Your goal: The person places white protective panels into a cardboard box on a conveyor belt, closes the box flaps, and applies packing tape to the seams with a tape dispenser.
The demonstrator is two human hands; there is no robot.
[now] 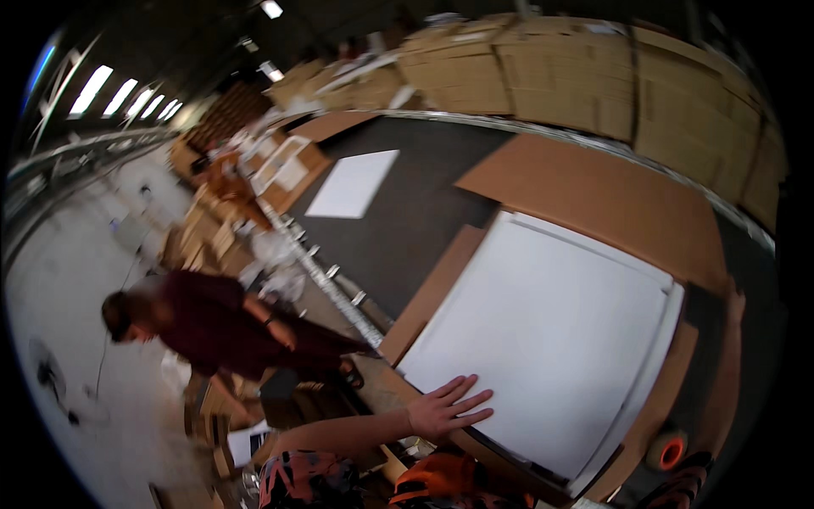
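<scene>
Left hand (448,409) lies flat, palm down, fingers spread and straight, on the near corner of a big white panel (551,331); nothing gripped, just pressing on the surface. Its bare forearm comes in from the lower left, nearly level, over orange and black clothing at the bottom edge. Right hand (734,307) is far out at the right edge of the view, arm stretched up along the far side of the panel, fingers seemingly at the panel's right corner area near the brown cardboard; too dark and warped there, so cannot tell if it is clenched or loose. The white panel sits tilted in the view on a brown cardboard sheet (593,195) that sticks out beyond it at the top and left, all on a dark work table (415,212). A smaller white sheet (354,184) lies farther back on the same dark table, well apart from the big panel. A roll of tape with an orange core (669,450) sits near the panel's lower right corner. A metal roller rail (326,276) runs along the table's left edge. Left of it, another person in a dark red shirt (212,327) bends over among cardboard boxes on a pale concrete floor (68,280). Stacks of flat cardboard (593,76) line the back; ceiling lights (127,93) glow top left in a dim warehouse hall.
</scene>
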